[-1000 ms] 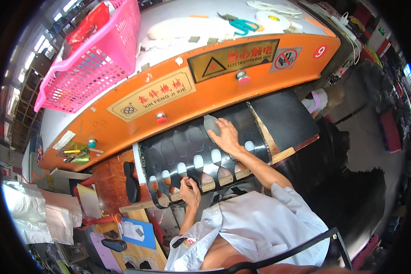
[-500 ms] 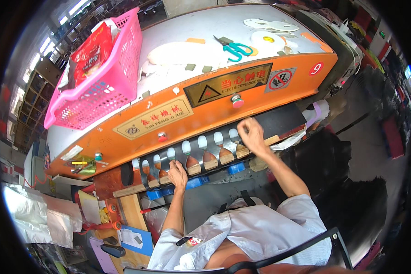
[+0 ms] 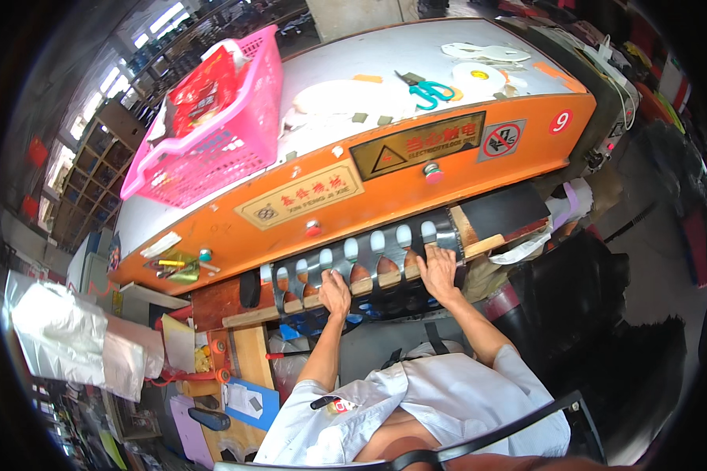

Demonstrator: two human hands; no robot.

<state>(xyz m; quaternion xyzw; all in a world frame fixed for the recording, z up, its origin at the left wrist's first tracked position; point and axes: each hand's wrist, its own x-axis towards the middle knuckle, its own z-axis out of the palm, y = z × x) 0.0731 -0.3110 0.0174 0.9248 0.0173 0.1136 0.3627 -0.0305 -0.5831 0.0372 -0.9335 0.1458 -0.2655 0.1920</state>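
Two hands [image 3: 440, 271], one black sheet [image 3: 445, 228] — one pink basket [image 3: 236, 151], three buttons [image 3: 313, 228]

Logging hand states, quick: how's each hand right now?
Left hand: fingers curled at the glossy black cut-out sheet; grip can't be told.
Right hand: open, fingers resting on that sheet.

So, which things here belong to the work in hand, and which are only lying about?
Likely in the work:
black sheet with cut holes
left hand and right hand, at its near edge
orange machine, just beyond

Apparently lying about:
basket
scissors
tape roll
blue clipboard
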